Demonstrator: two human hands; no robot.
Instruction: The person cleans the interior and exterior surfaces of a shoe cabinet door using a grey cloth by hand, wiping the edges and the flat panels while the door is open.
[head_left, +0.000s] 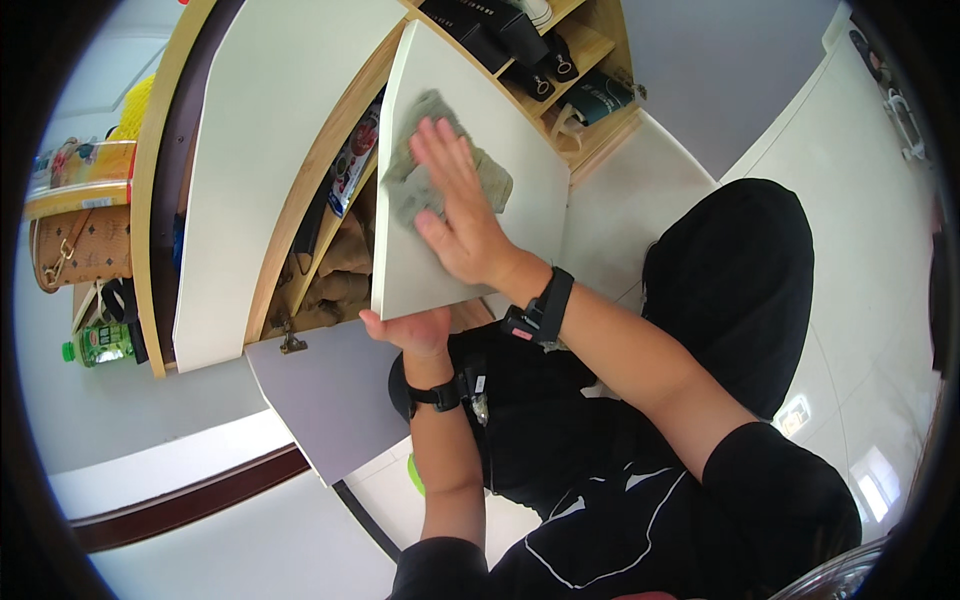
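A damp-looking grey-green cloth (491, 180) lies bunched against the white face of a cabinet door (517, 247). My right hand (461, 202) presses flat over this cloth, its fingers stretched out and slightly blurred. At the door's lower edge, my left hand (420, 330) holds the panel from below, thumb out to the left; its other fingers are hidden behind the panel. The door stands swung out from a wooden shoe cabinet (300, 187). Each wrist wears a black strap with a small device.
Black shoes (536, 82) and a dark green bag (596, 97) sit on the upper shelves. Below left, a grey door panel (330, 390) hangs open on a metal hinge (291, 341). A brown handbag (82, 247) and a green-capped bottle (101, 345) stand on top of the cabinet.
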